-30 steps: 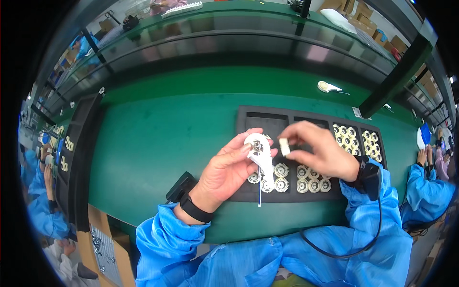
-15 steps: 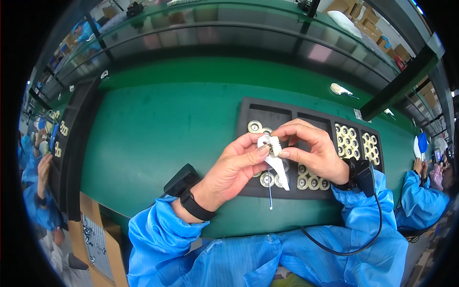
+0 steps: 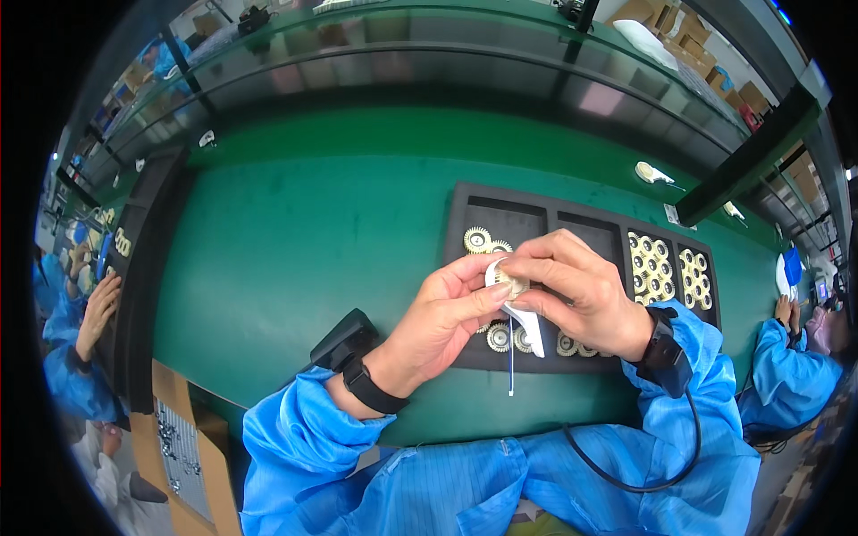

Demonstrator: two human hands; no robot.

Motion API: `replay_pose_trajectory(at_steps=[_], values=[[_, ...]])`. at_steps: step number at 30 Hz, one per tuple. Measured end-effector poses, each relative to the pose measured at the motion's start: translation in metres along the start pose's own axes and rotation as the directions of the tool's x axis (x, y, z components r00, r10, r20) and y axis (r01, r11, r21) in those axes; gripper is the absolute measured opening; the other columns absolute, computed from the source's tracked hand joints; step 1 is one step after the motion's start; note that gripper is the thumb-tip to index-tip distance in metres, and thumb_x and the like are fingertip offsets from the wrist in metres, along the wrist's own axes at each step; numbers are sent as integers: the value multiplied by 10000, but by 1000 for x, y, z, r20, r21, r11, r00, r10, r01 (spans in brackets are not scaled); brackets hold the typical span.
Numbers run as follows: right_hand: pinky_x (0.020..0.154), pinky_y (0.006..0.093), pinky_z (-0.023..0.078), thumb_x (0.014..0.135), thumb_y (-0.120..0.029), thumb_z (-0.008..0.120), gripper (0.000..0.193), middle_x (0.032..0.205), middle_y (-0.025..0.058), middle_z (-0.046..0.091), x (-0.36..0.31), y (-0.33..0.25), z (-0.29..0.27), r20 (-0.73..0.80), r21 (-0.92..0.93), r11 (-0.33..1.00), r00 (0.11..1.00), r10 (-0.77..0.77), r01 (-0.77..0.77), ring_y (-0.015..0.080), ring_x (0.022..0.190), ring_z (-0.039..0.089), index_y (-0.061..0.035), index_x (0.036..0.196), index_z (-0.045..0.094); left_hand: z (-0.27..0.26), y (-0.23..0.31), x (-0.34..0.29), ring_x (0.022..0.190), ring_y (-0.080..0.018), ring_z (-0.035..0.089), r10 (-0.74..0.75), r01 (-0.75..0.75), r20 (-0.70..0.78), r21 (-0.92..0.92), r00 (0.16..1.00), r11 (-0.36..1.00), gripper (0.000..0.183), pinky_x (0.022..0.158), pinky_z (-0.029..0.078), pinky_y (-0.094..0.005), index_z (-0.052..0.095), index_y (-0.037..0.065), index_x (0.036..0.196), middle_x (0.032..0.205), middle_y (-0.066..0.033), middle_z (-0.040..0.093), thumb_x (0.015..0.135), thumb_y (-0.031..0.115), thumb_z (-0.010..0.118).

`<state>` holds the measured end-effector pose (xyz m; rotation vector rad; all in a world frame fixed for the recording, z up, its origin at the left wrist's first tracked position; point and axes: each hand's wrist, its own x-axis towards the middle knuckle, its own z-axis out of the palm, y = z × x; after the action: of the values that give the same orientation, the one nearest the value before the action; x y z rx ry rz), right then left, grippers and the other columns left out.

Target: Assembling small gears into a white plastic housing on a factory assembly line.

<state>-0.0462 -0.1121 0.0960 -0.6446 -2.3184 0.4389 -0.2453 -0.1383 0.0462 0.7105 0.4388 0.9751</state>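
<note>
1. Left hand (image 3: pixel 442 317) and right hand (image 3: pixel 572 290), both in blue smock sleeves with black wrist bands, meet over the near edge of the black compartmented foam tray (image 3: pixel 500 219); their fingertips pinch one small cream-coloured plastic gear (image 3: pixel 511 282) together with a white wipe or strip (image 3: pixel 527 323) that hangs below it.
2. A thin white swab stick with a blue tip (image 3: pixel 510 362) hangs below the hands; which hand holds it cannot be told.
3. Judged technique: the gear is best gripped by its rim, the teeth left exposed, and turned slowly so the wipe reaches every tooth; holding it low over the tray means a dropped piece lands in a compartment.
4. Tray contents: loose cream gears (image 3: pixel 478 239) lie in the left compartment, and more show under the hands; packed rows of gears (image 3: pixel 651 265) fill the two right compartments.
5. Packages and signs: brown cardboard cartons (image 3: pixel 666 22) are stacked at the upper right beyond the bench; a flat brown carton panel bearing a white label (image 3: pixel 181 447) stands at the lower left beside the green bench mat (image 3: pixel 295 250); a small white tag (image 3: pixel 206 138) sits at the mat's far left edge.
6. A black cable (image 3: pixel 626 473) trails from the right wrist band.
</note>
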Motion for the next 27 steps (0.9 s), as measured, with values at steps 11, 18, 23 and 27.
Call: replay_pose_trajectory(at_steps=[11,18,23,27], values=[[730,286,548,910,-107,633,444,1117,178,635,-14,3,9,70,382,852,930,360,-358,201,937,659,77,1285,483,1,6,1,1209,-216,532,144,-146,-60,-19,988,989,440,1049,419,-355,453,9,1314,1277,-135,544,890,-6,567],[877,300,521,938,-63,588,524,1179,175,614,-15,-2,9,220,405,770,870,441,-493,194,1061,617,70,1396,371,4,8,0,1221,-269,532,166,-168,-75,-28,983,985,468,1060,425,-385,450,-21,1315,1265,-169,544,866,-26,581],[797,281,527,946,-82,584,570,992,127,669,-11,-7,7,346,433,664,793,501,-609,144,912,638,62,1428,317,5,5,0,1220,-258,529,191,-194,-84,-31,978,981,462,1069,413,-384,452,-9,1316,1264,-164,548,872,-21,578],[685,254,518,961,-75,556,537,828,84,679,-6,-6,8,420,497,546,738,529,-674,100,740,623,60,1427,325,1,2,-2,1224,-244,524,203,-204,-94,2,975,979,453,1073,405,-375,451,-6,1318,1276,-161,543,885,3,586]])
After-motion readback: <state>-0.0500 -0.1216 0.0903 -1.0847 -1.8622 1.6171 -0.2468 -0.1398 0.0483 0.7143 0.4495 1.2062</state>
